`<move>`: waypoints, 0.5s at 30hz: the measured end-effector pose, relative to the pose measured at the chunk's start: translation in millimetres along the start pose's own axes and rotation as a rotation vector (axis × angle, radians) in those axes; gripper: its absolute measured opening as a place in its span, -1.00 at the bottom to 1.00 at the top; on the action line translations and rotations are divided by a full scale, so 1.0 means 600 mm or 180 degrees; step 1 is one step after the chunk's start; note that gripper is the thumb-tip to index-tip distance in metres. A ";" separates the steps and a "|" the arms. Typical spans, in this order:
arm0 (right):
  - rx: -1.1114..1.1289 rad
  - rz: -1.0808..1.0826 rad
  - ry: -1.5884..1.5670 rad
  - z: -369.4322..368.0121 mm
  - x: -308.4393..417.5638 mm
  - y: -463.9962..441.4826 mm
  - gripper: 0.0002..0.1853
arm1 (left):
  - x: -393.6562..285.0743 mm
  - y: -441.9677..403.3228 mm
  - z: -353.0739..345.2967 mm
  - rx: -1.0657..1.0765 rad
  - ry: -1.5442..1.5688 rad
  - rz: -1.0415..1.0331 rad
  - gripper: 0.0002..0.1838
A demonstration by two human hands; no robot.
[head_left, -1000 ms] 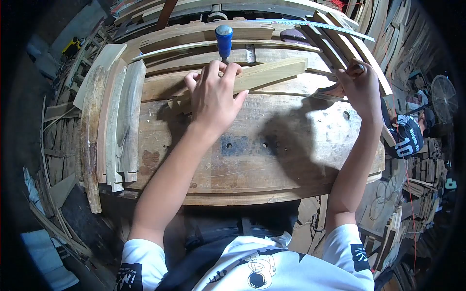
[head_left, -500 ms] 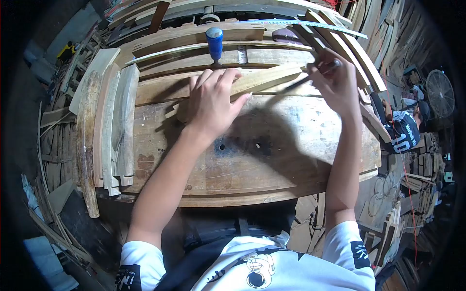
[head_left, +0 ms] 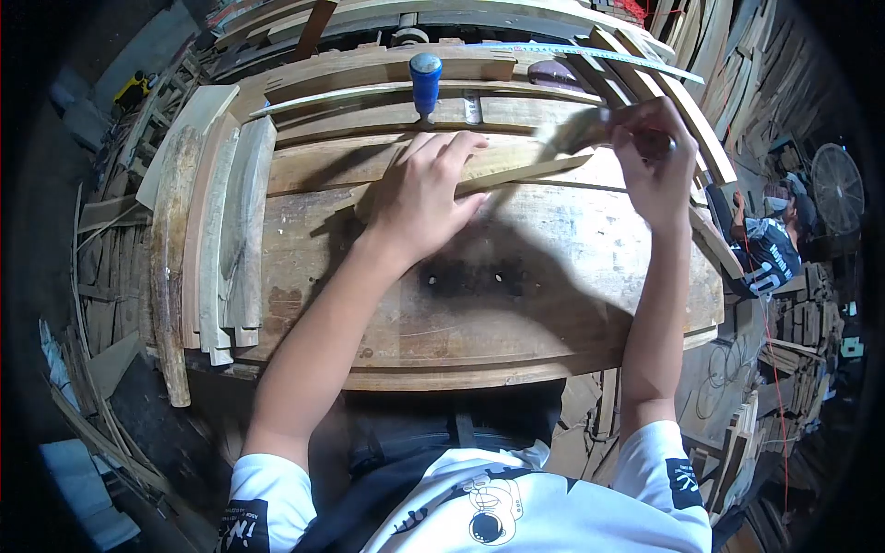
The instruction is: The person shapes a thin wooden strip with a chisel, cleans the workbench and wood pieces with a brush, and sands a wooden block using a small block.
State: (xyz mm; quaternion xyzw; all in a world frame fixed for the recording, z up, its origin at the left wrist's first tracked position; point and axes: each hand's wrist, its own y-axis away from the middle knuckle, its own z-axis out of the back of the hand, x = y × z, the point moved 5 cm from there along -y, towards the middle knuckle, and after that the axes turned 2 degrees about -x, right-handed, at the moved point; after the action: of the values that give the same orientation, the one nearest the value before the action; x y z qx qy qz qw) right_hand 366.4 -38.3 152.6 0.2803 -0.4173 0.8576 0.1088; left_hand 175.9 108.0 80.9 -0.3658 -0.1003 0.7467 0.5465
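My left hand presses down on a pale curved piece of wood on the workbench, its fingers over the far side and its thumb on the near side. To the right, my right hand is raised and closed around a tool with a dark, rounded handle end. The tool's front part is smeared by motion above the right end of the wood, so its kind cannot be made out. A blue-handled tool stands upright just beyond my left hand.
The worn wooden workbench has several curved wood pieces stacked at its left. A tape measure stretches along the back, near long boards. A person sits at right beside a fan.
The wood under my left hand has turned and shifted slightly nearer. My right hand has moved a little right, and its tool has swung up, now blurred. The view has shifted slightly.
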 end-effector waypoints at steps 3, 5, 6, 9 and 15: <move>-0.0146 -0.0024 0.0089 0.025 -0.018 -0.003 -0.85 | -0.002 0.001 0.002 -0.0046 0.0113 0.0046 -0.44; -0.0094 0.0070 0.0058 0.026 -0.011 -0.003 -0.83 | 0.000 0.000 0.000 -0.0029 0.0166 -0.0008 -0.44; -0.0104 0.0113 -0.0219 0.014 -0.010 0.000 -0.83 | 0.003 -0.001 -0.002 -0.0015 0.0180 -0.0065 -0.44; 0.0316 0.0265 -0.1302 -0.032 -0.002 0.012 -0.84 | -0.004 -0.003 -0.001 -0.0038 0.0207 -0.0340 -0.40; 0.0919 -0.0310 -0.2352 -0.080 0.029 0.022 -0.90 | -0.011 -0.002 0.008 -0.0082 -0.0023 -0.0173 -0.20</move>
State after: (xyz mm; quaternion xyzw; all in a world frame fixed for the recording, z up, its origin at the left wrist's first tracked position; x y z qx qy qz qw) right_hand 328.0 -10.4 129.9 0.6017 -0.2898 0.7427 -0.0486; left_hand 174.6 103.7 88.0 -0.3672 -0.1218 0.7314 0.5615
